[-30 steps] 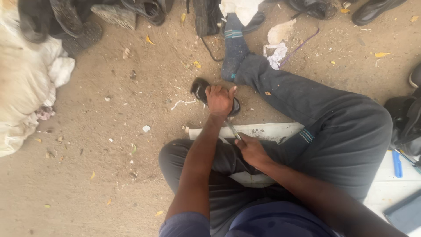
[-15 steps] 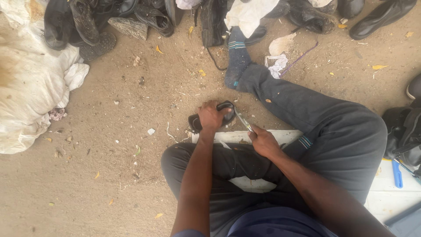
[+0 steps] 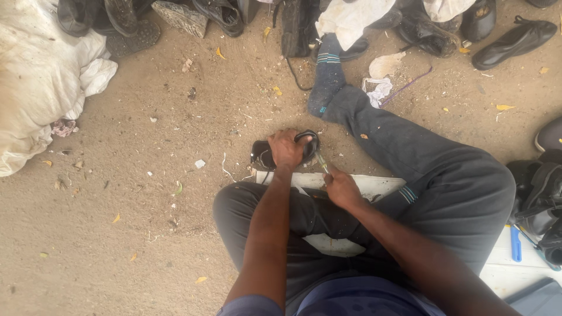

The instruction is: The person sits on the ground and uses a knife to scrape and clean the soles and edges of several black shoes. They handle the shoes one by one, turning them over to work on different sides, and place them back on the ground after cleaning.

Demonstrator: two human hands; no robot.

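Dirt ground (image 3: 146, 234), black shoe (image 3: 261, 155) under hands (image 3: 313, 169)

white sack (image 3: 35, 76), heaped shoes (image 3: 222, 11), blue pen (image 3: 515, 243).

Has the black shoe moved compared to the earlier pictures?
Yes. The black shoe under the left hand has come back toward the person; it now lies right at the white board edge.

A shoe (image 3: 281, 153) lies on the ground (image 3: 146, 234) before the board (image 3: 374, 186); a sack (image 3: 41, 76) lies far left, more shoes (image 3: 515, 38) behind
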